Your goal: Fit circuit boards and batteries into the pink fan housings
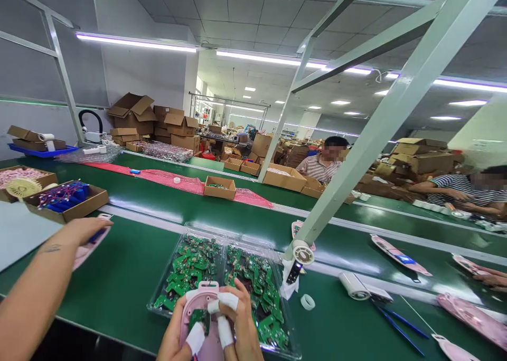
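Both hands are down at the near edge of the green surface, bunched around a pink housing with a small green circuit board sitting in it. The left hand cups the housing from the left with a narrow grip, a white-taped thumb lying over the lower part. The right hand comes in from the right, its white-taped fingertips pinched right at the board, so that grip is closed on the housing and board together. Just past the housing sits a clear plastic tray with two compartments full of more green boards. Far left, another person's arm reaches in, that hand resting on a second pink housing next to a cardboard box of blue parts. To the right there's a roll of white tape, a white cylinder and more pink shells lying on the belt
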A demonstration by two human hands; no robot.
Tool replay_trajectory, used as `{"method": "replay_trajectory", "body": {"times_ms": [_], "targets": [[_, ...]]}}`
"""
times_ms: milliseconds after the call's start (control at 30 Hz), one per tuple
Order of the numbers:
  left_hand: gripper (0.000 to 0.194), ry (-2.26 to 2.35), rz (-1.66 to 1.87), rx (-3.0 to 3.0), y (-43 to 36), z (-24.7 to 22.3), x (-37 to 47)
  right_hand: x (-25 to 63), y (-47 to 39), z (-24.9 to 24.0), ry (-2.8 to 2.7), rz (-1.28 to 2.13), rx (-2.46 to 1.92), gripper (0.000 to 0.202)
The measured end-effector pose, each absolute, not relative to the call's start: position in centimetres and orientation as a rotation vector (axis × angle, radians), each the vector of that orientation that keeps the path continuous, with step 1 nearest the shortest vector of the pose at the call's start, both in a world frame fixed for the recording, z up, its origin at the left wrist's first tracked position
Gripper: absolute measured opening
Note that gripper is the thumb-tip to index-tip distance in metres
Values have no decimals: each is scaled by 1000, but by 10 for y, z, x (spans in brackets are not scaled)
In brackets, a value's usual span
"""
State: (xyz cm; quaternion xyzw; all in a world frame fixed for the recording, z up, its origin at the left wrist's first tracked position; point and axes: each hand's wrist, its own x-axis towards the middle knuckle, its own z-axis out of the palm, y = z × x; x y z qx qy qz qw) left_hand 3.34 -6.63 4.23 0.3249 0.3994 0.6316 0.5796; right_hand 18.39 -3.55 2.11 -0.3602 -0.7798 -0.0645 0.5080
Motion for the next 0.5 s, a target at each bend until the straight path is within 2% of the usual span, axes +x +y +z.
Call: {"method": "replay_trajectory", "body": {"times_ms": [133, 233, 367, 500], "targets": [[54, 980, 1485, 746, -64, 39, 33, 183, -42, 20, -1948, -226, -867, 39], [57, 995, 1505, 650, -63, 47, 30, 180, -46, -3, -1834, -251, -1095, 35], [54, 1045, 1529, 720, -63, 53, 29, 176, -46, -28, -1662, -88, -1357, 50], [51, 1083, 1557, 766, -64, 47, 36, 167, -47, -25, -1611, 148, -1361, 34]]}}
